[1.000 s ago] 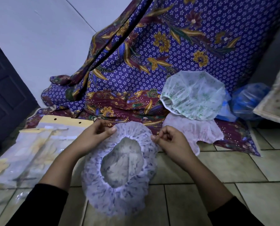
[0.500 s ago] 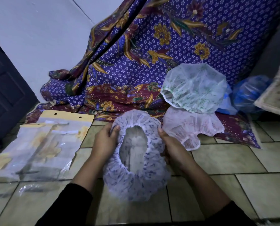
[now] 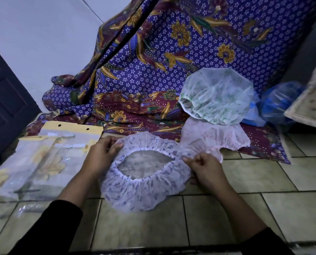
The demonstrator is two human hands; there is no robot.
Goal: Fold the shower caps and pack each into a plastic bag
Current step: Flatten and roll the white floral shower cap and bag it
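A person's left hand point(image 3: 102, 155) and right hand point(image 3: 206, 169) each pinch the frilled rim of a purple cap point(image 3: 144, 193), thumbs and fingers closed on the thin film at opposite sides. The elastic mouth is drawn into a wide oval between them. The cap lies mouth-up on the floor point(image 3: 227, 218), just in front of the cloth point(image 3: 153, 70).

A green cap point(image 3: 218, 96) rests puffed against the cloth's right part. A pink cap point(image 3: 218, 138) lies below it at the cloth's front edge, touching the purple one near the right hand. A stack of bags point(image 3: 43, 159) with yellow headers lies off the cloth's left front corner, well apart from the waiting caps.

The cap looks feather-light, limp and rather slick. It will likely hold no crease by itself and will spring back wherever the elastic is let go. The gathered rim, where the film bunches thick, seems the surest place to hold it. The crown offers little to grip and may trap air, so pressing it flat against the floor should help each fold. No cap appears folded or bagged yet.
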